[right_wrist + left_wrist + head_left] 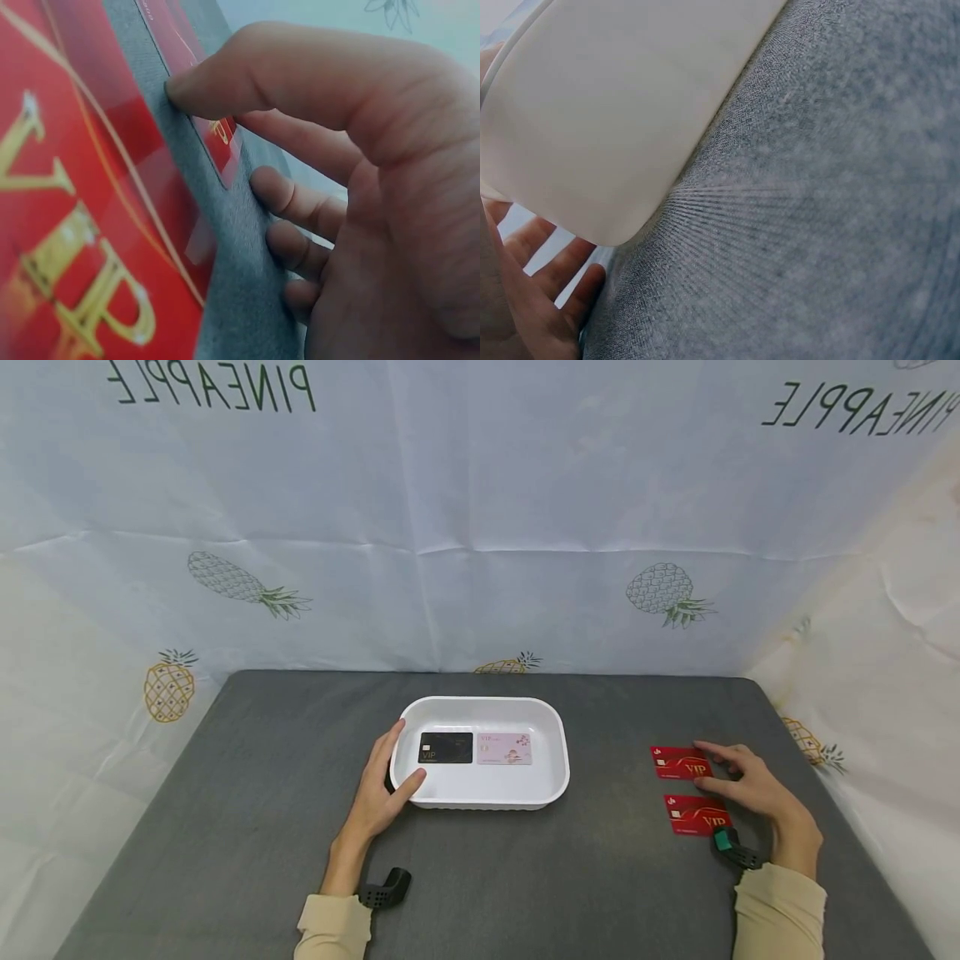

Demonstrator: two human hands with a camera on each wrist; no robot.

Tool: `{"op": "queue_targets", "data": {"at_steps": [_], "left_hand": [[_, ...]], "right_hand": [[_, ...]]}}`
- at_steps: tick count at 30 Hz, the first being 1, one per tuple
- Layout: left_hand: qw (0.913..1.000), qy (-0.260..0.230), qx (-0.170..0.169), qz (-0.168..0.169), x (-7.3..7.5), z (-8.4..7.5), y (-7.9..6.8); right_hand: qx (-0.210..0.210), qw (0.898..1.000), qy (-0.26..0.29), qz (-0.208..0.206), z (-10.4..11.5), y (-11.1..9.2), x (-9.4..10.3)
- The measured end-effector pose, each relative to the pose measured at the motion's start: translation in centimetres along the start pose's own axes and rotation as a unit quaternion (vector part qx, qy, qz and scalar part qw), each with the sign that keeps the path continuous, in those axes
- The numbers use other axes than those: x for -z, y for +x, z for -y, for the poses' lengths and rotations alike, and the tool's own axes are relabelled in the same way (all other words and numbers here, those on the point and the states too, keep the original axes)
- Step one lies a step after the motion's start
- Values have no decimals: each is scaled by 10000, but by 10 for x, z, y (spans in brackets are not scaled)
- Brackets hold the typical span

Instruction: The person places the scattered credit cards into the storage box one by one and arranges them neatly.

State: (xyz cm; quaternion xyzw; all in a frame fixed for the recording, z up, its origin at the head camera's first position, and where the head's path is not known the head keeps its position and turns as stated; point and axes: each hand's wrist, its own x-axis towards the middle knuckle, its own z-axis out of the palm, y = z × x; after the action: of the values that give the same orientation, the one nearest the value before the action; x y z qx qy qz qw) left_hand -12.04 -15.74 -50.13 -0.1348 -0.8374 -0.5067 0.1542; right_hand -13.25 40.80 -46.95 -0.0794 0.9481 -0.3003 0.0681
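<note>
My left hand (380,793) grips the left end of a white plastic tray (480,783), thumb over the rim, fingers along its outer wall. Inside the tray lie a black VIP card (446,748) and a pink VIP card (505,749), side by side. To the right, two red VIP cards rest on the cloth, one above the other. Thumb and index finger of my right hand (757,787) pinch the upper red card (670,762) across its long edges at the right end. The lower red card (692,814) fills the near side of the right wrist view, partly behind the wrist camera.
A grey cloth (585,877) covers the table. Behind it and at both sides hangs a pale curtain (465,610) printed with pineapples. Each wrist wears a black camera mount, the left mount (386,889) lying over the cloth below the tray.
</note>
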Motion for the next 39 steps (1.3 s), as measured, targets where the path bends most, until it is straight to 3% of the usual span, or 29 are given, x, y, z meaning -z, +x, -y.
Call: {"op": "queue_targets", "data": {"at_steps": [13,24,32,39], "left_hand": [[10000,17,7,-11,0,0,0],[9999,-34,-101,-24,1,-1,0],[10000,-43,-70,-12,1,-1,0],[10000,-64,-72,-27,1,0,0]], "right_hand": [[-150,9999,30,37,9,5,0],[529,9970,303,-481,4,1,-6],[233,9983,510,-154,5,-1,-3],[-57,9995,324,20,11,-2,1]]}}
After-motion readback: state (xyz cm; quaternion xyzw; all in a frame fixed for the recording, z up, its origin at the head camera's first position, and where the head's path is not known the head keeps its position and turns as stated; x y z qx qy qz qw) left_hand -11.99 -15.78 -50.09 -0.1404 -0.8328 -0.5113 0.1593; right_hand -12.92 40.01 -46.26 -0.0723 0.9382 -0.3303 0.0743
